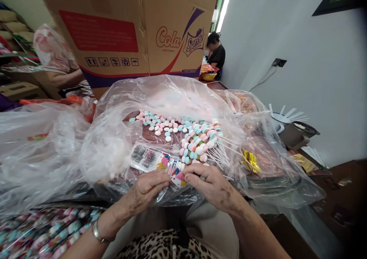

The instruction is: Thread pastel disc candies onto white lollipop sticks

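Observation:
Between my two hands is a small printed plastic bag (178, 176) with coloured dots and a pink figure on it. My left hand (150, 185) pinches its left edge, and my right hand (210, 182) grips its right side with thumb and bent fingers. A stack of similar printed bags (147, 157) lies flat just beyond my left hand. Past my right hand is a pile of candy skewers (197, 142), pink, white, blue and some green-brown pieces on white sticks. Loose pastel candies (169, 127) are spread behind them, partly under clear plastic.
A large cardboard carton (114, 33) stands at the back. Clear plastic sheeting (109, 144) covers much of the table. Gold twist ties (250, 161) lie at right, near a dark pot (296, 133). Wrapped candies (51, 232) fill the lower left. Two people sit beyond.

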### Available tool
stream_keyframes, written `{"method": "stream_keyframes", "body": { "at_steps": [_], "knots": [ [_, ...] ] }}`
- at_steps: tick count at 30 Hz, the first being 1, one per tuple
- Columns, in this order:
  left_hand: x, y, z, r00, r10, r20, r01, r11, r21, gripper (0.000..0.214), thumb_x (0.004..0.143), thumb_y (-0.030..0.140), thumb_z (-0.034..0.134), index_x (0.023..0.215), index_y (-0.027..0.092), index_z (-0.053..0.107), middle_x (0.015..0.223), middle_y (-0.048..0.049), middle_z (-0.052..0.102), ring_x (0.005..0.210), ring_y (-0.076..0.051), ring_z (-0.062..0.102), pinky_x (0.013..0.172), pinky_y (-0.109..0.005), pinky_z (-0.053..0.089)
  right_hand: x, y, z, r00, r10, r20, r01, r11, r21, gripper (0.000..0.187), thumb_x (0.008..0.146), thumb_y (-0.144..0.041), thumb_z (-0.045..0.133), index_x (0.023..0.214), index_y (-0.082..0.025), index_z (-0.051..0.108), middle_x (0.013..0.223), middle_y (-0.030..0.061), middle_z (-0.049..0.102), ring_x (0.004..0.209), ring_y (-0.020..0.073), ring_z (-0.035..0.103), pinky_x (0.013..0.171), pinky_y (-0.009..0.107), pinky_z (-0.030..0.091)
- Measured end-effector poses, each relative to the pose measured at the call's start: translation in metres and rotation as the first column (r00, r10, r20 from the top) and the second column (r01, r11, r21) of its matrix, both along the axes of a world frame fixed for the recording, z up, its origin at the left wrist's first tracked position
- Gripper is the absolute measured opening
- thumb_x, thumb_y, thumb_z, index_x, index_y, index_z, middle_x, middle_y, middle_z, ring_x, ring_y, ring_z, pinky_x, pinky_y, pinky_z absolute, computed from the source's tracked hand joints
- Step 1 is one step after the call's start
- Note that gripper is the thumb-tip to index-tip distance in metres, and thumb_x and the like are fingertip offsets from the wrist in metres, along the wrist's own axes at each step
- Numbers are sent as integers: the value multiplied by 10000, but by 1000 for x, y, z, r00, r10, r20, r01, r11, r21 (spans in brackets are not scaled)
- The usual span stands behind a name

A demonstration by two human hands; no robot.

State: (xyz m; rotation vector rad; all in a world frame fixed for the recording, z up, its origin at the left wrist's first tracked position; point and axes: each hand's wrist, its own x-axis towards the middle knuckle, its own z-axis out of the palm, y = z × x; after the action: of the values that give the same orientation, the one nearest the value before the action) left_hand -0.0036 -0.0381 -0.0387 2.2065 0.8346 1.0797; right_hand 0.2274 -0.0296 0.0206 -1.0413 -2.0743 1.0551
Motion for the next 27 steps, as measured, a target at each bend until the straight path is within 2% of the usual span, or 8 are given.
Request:
{"method": "stream_keyframes", "body": {
  "at_steps": [3,6,9,14,17,22,25,27],
  "knots": [
    [-2,3,-6,1000,22,-4,-22,991,131,216,1004,217,501,994,150,706,873,-62,736,836,-157,678,795,-236,527,-2,-3,-8,993,-115,-35,119,976,185,100,886,-160,570,950,-190,641,889,21,638,816,150,571,738,257,438],
    [-1,4,-7,999,49,-12,-45,971,235,188,1001,180,504,1038,147,686,913,-78,746,870,-163,690,816,-244,533,-7,-7,-16,988,-150,-49,156,889,430,99,890,-120,563,904,-184,637,933,55,628,913,186,548,836,311,427],
    [1,3,-4,997,67,-40,-52,952,302,182,999,161,502,1060,136,672,920,-94,744,888,-176,692,815,-259,538,-11,-10,-21,989,-150,-7,133,853,505,117,911,-129,558,870,-179,655,872,56,627,867,191,534,803,320,420],
    [2,2,1,992,79,-96,-39,933,358,189,1004,156,484,1067,137,662,883,-88,732,823,-173,678,753,-264,540,-10,-8,-21,998,-39,41,22,934,356,124,896,-142,604,799,-196,661,765,3,645,772,159,547,743,287,416],
    [1,3,2,990,85,-116,-37,927,373,191,1007,158,476,1069,140,656,856,-76,719,785,-163,656,730,-262,536,-8,-6,-23,998,34,-47,-22,974,224,146,912,-155,581,822,-208,683,813,-10,709,770,141,597,784,279,438],
    [1,6,-1,988,106,-112,-53,916,398,166,994,141,494,1032,139,656,820,-71,703,741,-161,631,691,-265,522,-8,-9,-24,991,18,-133,-12,999,44,207,929,-194,530,853,-205,723,867,2,741,820,147,661,765,253,494],
    [0,8,-1,991,100,-94,-55,917,396,178,990,132,499,1081,145,652,855,-75,714,773,-163,647,708,-264,528,-9,-14,-19,991,-6,-136,12,999,49,188,914,-199,542,882,-215,726,915,5,749,837,163,674,784,274,520],
    [-1,9,0,993,95,-71,-60,920,387,186,998,142,491,1090,159,652,850,-62,717,767,-153,652,706,-248,527,-4,-14,-12,991,-67,-115,83,987,140,176,903,-204,550,962,-234,713,957,9,743,790,164,668,755,285,533]
  ]
}}
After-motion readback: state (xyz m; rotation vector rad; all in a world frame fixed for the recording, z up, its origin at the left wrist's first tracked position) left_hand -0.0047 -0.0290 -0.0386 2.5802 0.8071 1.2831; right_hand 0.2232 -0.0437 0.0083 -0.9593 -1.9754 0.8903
